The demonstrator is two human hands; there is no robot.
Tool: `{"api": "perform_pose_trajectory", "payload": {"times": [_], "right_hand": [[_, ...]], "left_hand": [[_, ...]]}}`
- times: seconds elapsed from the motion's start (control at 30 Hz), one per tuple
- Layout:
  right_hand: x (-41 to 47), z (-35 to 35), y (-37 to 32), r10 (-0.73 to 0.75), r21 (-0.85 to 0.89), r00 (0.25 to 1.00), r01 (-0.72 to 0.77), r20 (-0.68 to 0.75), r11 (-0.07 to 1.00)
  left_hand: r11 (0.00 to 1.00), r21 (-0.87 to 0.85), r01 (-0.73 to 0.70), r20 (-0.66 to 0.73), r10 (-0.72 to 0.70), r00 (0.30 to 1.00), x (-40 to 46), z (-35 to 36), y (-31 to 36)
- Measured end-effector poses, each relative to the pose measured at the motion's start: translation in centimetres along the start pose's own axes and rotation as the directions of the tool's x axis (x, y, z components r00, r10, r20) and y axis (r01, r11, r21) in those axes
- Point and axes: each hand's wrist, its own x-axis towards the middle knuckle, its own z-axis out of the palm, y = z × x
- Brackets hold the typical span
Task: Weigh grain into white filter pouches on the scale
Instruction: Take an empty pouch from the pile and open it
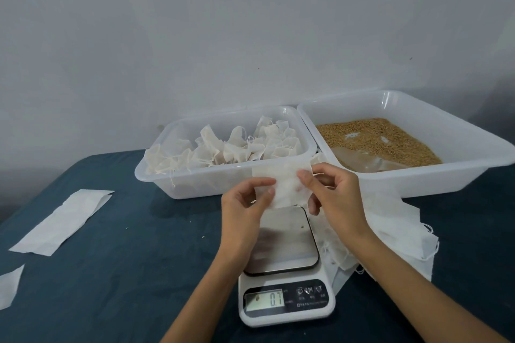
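Observation:
Both of my hands hold one flat white filter pouch [289, 185] in the air above the scale [284, 267]. My left hand [246, 203] pinches its left edge and my right hand [331, 195] pinches its right edge. The white scale has a steel platform with a stray grain on it, and its display reads 0.7. Golden grain [390, 139] lies in the white tray [418, 181] at the back right, with a clear plastic scoop or bag half buried in it.
A clear tub [195, 186] at the back centre holds several filled, tied pouches [237, 147]. A pile of flat pouches [395, 231] lies right of the scale under my right forearm. White paper strips [61, 223] lie at left on the dark blue tablecloth [125, 273].

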Motion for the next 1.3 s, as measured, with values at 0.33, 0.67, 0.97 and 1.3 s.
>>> {"api": "perform_pose_trajectory", "payload": {"times": [0.33,0.67,0.97,1.3], "right_hand": [[-0.3,0.5,-0.2,-0.016,-0.035,0.982,0.023,0.189,0.999],[-0.9,0.5,-0.3,-0.074,-0.133,0.985,0.095,0.155,0.987],[-1.0,0.8,-0.4,-0.105,-0.197,0.980,0.137,0.167,0.971],[-0.9,0.6,-0.6,-0.027,-0.162,0.965,0.072,0.259,0.984]], "left_hand": [[1.000,-0.020,0.006,-0.120,-0.008,0.993,0.3,-0.3,-0.1],[0.996,-0.081,0.047,-0.130,-0.057,0.990,0.3,-0.2,0.4],[0.999,-0.051,0.010,-0.115,-0.016,0.993,0.2,-0.4,0.2],[0.998,-0.060,0.017,-0.169,-0.027,0.985,0.6,-0.7,0.1]]}}
